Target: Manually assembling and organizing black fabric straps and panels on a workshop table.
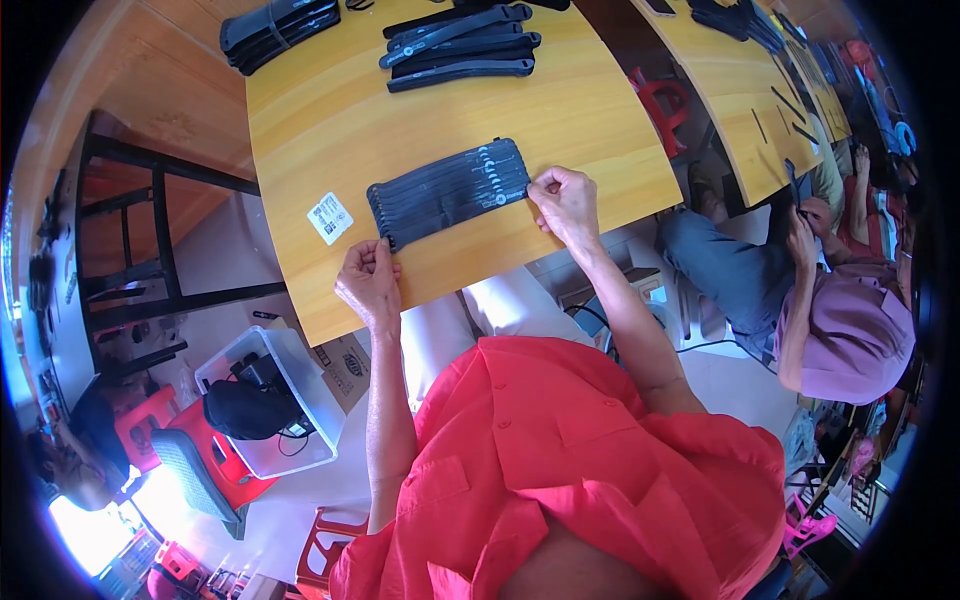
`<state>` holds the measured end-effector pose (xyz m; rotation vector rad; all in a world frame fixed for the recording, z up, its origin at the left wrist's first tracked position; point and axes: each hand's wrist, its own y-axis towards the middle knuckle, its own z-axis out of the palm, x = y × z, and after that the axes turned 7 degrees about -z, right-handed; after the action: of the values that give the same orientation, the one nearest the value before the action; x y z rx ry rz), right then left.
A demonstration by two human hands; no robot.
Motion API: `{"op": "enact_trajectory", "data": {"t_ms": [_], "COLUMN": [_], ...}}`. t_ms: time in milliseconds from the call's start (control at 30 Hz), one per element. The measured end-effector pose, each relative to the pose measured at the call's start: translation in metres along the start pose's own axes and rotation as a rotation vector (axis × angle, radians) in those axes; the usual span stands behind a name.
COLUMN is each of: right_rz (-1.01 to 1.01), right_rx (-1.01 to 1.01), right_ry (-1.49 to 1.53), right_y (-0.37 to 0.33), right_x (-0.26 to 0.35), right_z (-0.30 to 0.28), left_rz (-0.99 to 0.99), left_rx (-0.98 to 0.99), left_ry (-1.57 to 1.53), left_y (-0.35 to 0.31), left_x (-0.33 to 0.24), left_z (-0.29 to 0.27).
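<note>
A flat, rectangular row of black straps lies on the yellow wooden table, side by side, with small white marks toward its right end. My left hand pinches its near left corner between thumb and fingers. At the right end, my right hand is closed on the near corner, thumb and forefinger together. A white printed label lies on the table just left of the straps.
Black straps in a loose pile and a tied black bundle lie on the table's far side. Left below stands a clear plastic bin holding black items. A person in a purple shirt works at the right-hand table.
</note>
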<state>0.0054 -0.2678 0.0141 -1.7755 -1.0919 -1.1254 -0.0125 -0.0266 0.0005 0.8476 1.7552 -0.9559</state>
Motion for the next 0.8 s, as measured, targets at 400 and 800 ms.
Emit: {"op": "enact_trajectory", "data": {"t_ms": [400, 800], "right_rz": [0.005, 0.030], "right_rx": [0.052, 0.112], "right_ry": [-0.015, -0.021], "right_y": [0.003, 0.010], "right_x": [0.003, 0.007], "right_z": [-0.002, -0.009], "left_rz": [0.012, 0.054], "left_rx": [-0.004, -0.006], "left_ry": [0.053, 0.232], "left_y": [-0.001, 0.007], "left_x": [-0.007, -0.007], "left_z": [-0.001, -0.005]}}
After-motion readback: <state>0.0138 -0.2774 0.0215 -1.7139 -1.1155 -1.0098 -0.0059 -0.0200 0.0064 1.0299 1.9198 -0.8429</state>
